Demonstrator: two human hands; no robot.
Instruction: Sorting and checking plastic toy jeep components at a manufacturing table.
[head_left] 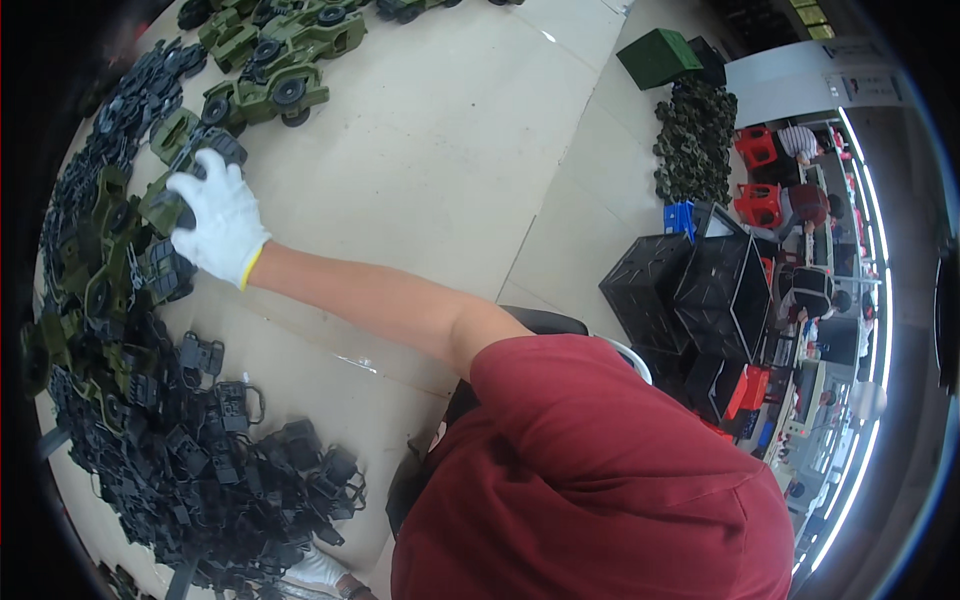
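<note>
My left hand (220, 215), in a white glove with a yellow cuff, reaches out to the left. Its bent fingers straddle a green toy jeep (158, 208) with dark parts, closed about its sides. Beside it, more green toy jeeps (268, 98) with black wheels stand in a curving row toward the top. At the lower edge my right hand (318, 567), also white-gloved with a band at the wrist, lies against a heap of black plastic parts (215, 470). Those parts and the picture's edge hide its fingers.
More small dark parts (120, 120) run along the far left. Black crates (650, 285) stand on the tiled floor to the right, near a heap of dark green pieces (697, 140) and a green box (660, 58). Beyond, people sit on red stools (757, 205) at a lit bench.
</note>
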